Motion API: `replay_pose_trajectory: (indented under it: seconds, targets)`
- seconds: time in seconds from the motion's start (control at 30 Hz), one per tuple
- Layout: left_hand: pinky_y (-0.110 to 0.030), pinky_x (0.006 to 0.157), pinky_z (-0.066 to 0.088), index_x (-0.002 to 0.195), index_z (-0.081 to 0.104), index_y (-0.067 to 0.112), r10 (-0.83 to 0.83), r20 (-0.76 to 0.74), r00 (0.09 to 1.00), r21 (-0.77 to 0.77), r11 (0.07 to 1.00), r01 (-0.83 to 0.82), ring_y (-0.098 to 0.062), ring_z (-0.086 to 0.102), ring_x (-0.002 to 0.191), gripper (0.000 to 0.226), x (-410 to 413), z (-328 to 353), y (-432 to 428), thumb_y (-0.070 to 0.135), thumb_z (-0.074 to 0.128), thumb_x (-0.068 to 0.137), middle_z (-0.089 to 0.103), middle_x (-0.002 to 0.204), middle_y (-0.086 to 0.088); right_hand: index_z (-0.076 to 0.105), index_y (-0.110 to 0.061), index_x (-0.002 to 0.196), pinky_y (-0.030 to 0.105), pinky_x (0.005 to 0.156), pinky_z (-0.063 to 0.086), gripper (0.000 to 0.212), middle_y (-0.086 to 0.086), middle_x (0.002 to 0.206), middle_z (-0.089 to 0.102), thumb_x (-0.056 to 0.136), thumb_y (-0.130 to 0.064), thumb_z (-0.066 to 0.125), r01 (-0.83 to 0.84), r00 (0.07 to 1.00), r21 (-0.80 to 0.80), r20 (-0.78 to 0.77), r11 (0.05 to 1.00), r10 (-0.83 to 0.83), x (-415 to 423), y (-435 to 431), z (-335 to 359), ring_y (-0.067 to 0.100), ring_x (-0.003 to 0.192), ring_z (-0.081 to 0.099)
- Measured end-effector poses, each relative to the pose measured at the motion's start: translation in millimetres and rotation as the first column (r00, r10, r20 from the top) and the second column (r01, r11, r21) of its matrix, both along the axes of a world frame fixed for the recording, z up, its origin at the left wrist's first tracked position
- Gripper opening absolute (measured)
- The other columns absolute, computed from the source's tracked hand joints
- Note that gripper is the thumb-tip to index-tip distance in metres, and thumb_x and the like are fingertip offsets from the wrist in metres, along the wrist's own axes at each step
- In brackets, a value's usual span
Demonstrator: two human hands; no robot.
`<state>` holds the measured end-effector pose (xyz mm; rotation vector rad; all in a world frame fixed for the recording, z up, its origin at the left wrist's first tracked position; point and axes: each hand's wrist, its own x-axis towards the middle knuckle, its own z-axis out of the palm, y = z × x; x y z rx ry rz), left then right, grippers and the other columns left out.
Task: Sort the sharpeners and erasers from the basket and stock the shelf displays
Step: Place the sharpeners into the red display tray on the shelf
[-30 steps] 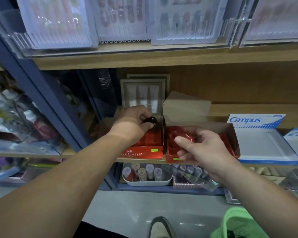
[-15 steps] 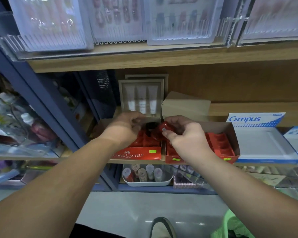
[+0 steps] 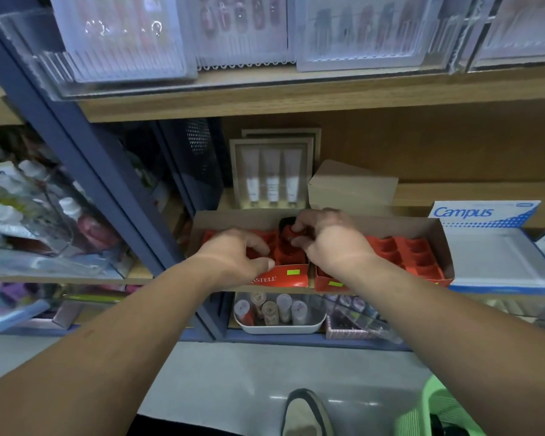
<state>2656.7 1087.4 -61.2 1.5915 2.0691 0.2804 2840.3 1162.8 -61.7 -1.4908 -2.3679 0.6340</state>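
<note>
Right fingers point(image 3: 297, 228) pinch sharpener point(image 3: 288, 238), left fingers point(image 3: 260, 247) grip tray point(image 3: 291, 277)

A wooden shelf point(image 3: 296, 100) ran across above a wood-grain back panel point(image 3: 422, 146), a blue metal upright point(image 3: 76, 146) slanted down the left beside a dark perforated panel point(image 3: 199, 152), and below lay a pale grey floor point(image 3: 233, 372) showing what seemed a glare of overhead light.

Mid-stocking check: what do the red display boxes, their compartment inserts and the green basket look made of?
Red display boxes: printed cardboard, slightly glossy outside; the inner walls show bare brown board. Compartment inserts: probably thin moulded plastic, from the shiny formed ridges. Green basket: likely plastic, with uniform colour and slatted openwork.
</note>
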Motion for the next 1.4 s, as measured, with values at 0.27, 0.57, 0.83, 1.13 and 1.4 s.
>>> replay_pose_trajectory:
  seconds: [0.27,0.57,0.83,1.13,1.4]
  targets:
    - [-0.027,0.095,0.047,0.142,0.053,0.036,-0.008,-0.057,0.998,0.019,1.0,0.009,-0.015,0.058,0.119,0.052,10.9,0.8,7.5,0.049,0.067,0.093,0.059,0.138,0.007,0.071,-0.035,0.12,0.034,0.102,0.046,0.025,-0.005,0.126,0.044,0.097,-0.026,0.065,-0.151,0.983,0.112,0.122,0.982,0.137,0.6,1.2,-0.3,0.018,0.126,0.044]
    - [-0.031,0.104,0.049,0.147,0.051,0.025,-0.015,-0.109,0.994,0.068,0.997,0.023,-0.02,0.058,0.125,0.055,33.1,18.7,-2.1,0.042,0.065,0.096,0.062,0.138,0.0,0.066,-0.035,0.126,0.02,0.087,0.051,0.035,-0.015,0.107,0.061,0.092,-0.033,0.071,-0.078,0.985,0.012,-0.155,0.997,0.079,48.7,-26.1,21.3,0.009,0.088,0.06]
    - [-0.025,0.083,0.056,0.107,0.073,0.02,-0.271,0.017,0.962,0.296,0.921,0.254,-0.008,0.067,0.086,0.019,156.1,30.8,-21.0,0.031,0.072,0.091,0.071,0.092,0.007,0.072,-0.031,0.112,0.038,0.076,0.056,0.037,-0.008,0.089,0.068,0.077,-0.041,0.075,-0.075,0.995,-0.033,-0.074,0.997,0.073,196.2,-89.0,3.9,0.011,0.076,0.064]
    - [-0.027,0.072,0.052,0.097,0.07,0.021,-0.66,0.153,0.735,-0.041,0.739,0.672,-0.017,0.067,0.085,0.008,345.6,-71.1,-77.6,0.027,0.07,0.092,0.072,0.092,0.004,0.068,-0.022,0.122,0.027,0.073,0.049,0.04,-0.005,0.096,0.067,0.087,-0.04,0.076,0.056,0.933,-0.574,0.321,0.817,0.161,348.7,-150.6,-69.5,0.015,0.087,0.063]
    - [-0.039,0.084,0.058,0.103,0.073,0.019,-0.619,0.027,0.785,-0.34,0.733,0.589,-0.025,0.066,0.094,0.013,352.4,-163.0,-78.9,0.021,0.068,0.091,0.07,0.101,-0.003,0.072,-0.012,0.113,0.026,0.078,0.048,0.029,0.008,0.11,0.071,0.087,-0.024,0.077,0.274,0.96,-0.658,0.235,0.701,-0.154,363.9,-160.4,-212.6,0.023,0.095,0.064]
